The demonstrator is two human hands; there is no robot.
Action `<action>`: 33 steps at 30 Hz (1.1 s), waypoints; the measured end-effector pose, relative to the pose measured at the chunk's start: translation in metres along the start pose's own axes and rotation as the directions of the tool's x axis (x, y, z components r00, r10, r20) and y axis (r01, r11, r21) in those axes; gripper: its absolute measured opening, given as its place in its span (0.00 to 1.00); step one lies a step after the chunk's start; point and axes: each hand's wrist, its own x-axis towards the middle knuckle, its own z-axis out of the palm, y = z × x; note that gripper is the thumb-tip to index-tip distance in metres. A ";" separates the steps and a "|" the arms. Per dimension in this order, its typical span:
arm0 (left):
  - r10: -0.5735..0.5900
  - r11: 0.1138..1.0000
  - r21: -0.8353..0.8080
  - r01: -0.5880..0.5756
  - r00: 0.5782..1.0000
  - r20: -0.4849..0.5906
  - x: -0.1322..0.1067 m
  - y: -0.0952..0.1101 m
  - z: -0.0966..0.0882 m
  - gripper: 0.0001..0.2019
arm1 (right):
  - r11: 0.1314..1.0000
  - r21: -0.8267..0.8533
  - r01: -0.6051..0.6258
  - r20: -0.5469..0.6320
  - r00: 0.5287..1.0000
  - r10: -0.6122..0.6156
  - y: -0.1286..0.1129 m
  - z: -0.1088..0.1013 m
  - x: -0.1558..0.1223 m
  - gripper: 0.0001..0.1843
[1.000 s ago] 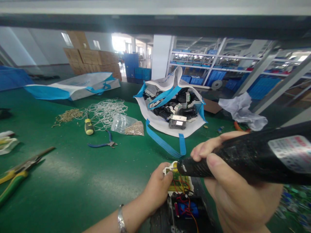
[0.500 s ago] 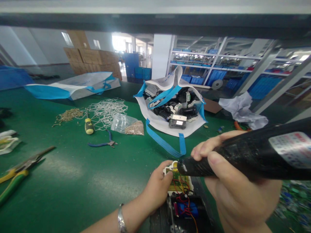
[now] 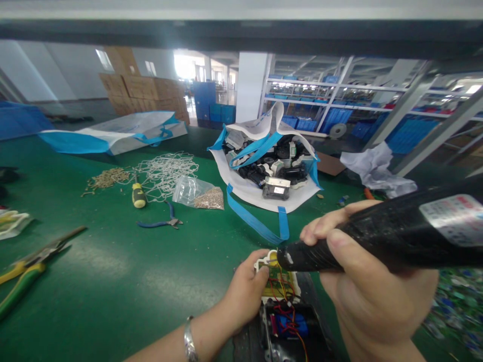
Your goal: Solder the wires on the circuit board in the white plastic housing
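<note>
One bare right hand (image 3: 377, 289) is wrapped firmly around a black, tapered power tool (image 3: 392, 234), its long axis sloping slightly down leftward, narrow end pointing into a white-rimmed casing with yellow-green inside (image 3: 278, 289), low centre. The left hand (image 3: 245, 289) pinches the casing's edge; tool contact is hard to make out. A white-and-blue bag (image 3: 228, 174) holds black-and-white devices (image 3: 293, 173); a clear plastic pouch (image 3: 186, 190) holds small brownish pieces (image 3: 209, 198).

Your L hand (image 3: 245, 294) is in a pinch grip, thumb (image 3: 263, 276) on top, other fingers prob. curled under, hard to see. L forearm (image 3: 166, 349) slants up to the R. Your R hand (image 3: 377, 291) is wrapped tight, R thumb (image 3: 341, 246) on near side, fingertips (image 3: 310, 235) on far side.
</note>
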 end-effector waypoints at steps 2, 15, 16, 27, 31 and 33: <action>-0.003 1.000 -0.004 0.003 1.000 -0.001 0.000 0.000 0.000 0.12 | 1.000 -0.008 0.006 -0.011 1.000 -0.006 0.000 0.000 0.000 0.13; 0.007 0.999 0.041 -0.007 1.000 0.005 -0.001 0.003 -0.001 0.12 | 1.000 0.006 0.004 0.015 1.000 -0.004 0.002 -0.001 0.001 0.12; 0.008 0.999 0.050 -0.008 1.000 0.004 0.000 0.002 -0.001 0.12 | 1.000 0.008 0.005 0.018 1.000 -0.005 0.001 -0.001 0.001 0.12; 0.013 0.998 0.068 -0.013 1.000 -0.002 0.000 0.001 0.000 0.12 | 1.000 0.014 0.000 0.009 1.000 0.000 0.001 0.001 0.002 0.12; 0.018 0.996 0.082 -0.018 1.000 0.002 0.000 0.002 0.000 0.13 | 1.000 0.014 0.001 0.010 1.000 -0.001 -0.001 0.000 0.002 0.11; 0.022 0.996 0.088 -0.022 1.000 0.001 0.000 0.002 0.000 0.13 | 1.000 0.019 -0.007 0.019 1.000 0.007 -0.001 -0.001 0.002 0.11</action>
